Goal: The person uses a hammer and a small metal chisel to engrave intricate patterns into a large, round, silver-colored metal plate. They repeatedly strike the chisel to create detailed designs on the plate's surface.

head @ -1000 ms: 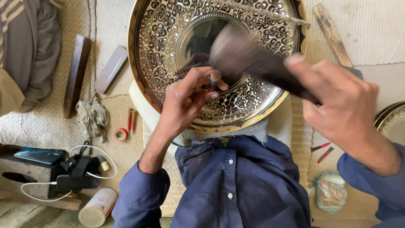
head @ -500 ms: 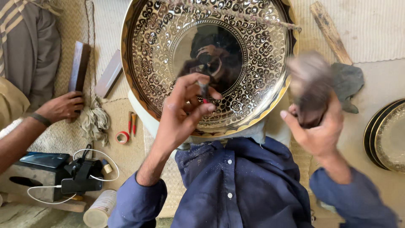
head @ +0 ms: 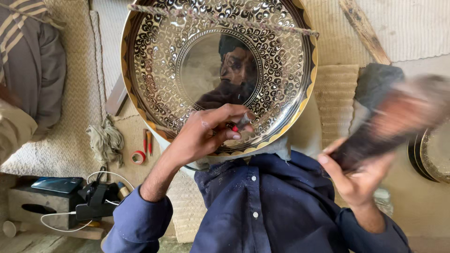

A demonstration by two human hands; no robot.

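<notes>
A large round brass tray with an engraved scroll pattern and a plain mirror-like centre leans on my lap. My left hand pinches a small metal chisel against the tray's lower engraved band. My right hand is raised to the right of the tray and grips a dark wooden mallet, which is motion-blurred. A twisted cord runs across the top of the tray.
A rag, a red tape roll and small red-handled tools lie on the woven mat at left. A box with a phone and a cabled charger sits lower left. More metal plates stack at right. A wooden stick lies top right.
The mallet in my right hand has swung from over the tray out to the right and up. Another person's hand at the left has left the view. My left hand stays on the chisel.
</notes>
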